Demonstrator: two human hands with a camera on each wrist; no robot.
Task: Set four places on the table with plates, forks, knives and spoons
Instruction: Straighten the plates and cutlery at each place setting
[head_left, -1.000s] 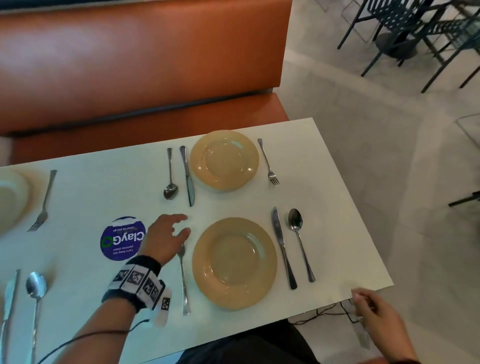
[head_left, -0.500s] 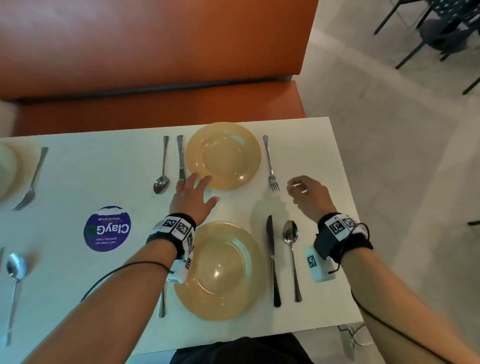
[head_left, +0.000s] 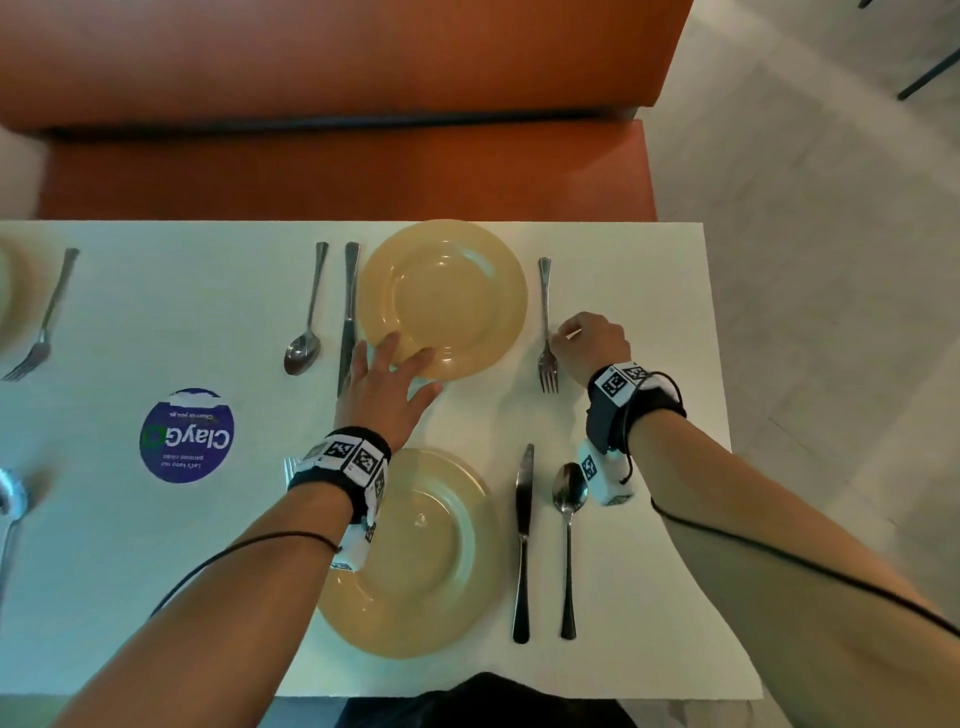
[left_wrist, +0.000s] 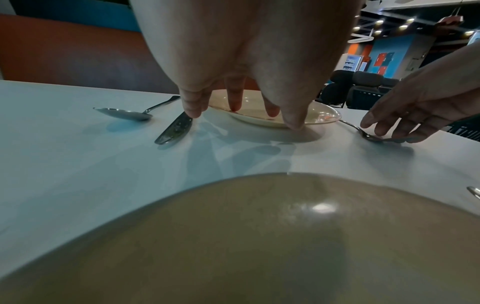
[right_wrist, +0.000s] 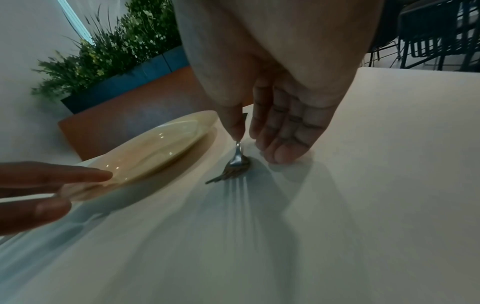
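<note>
Surface: white tabletop (head_left: 649, 571).
Left hand (head_left: 382, 387): my fingers lay spread on the far plate (head_left: 447, 296).
Right hand (head_left: 592, 345): I pinched a fork (head_left: 546, 332).
Count: three plates, three forks, three spoons, two knives showed.

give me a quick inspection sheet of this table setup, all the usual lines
surface: white table, round ClayGo sticker.
job's things: far plate, spoon and knife on one side, fork on the other; near plate, knife and spoon beside it.
clutter: nothing seen.
grippers: left hand flat, fingers on the far plate's rim; right hand pinches the fork.
cables: black wire along each forearm.
surroundings: orange bench, planter.
</note>
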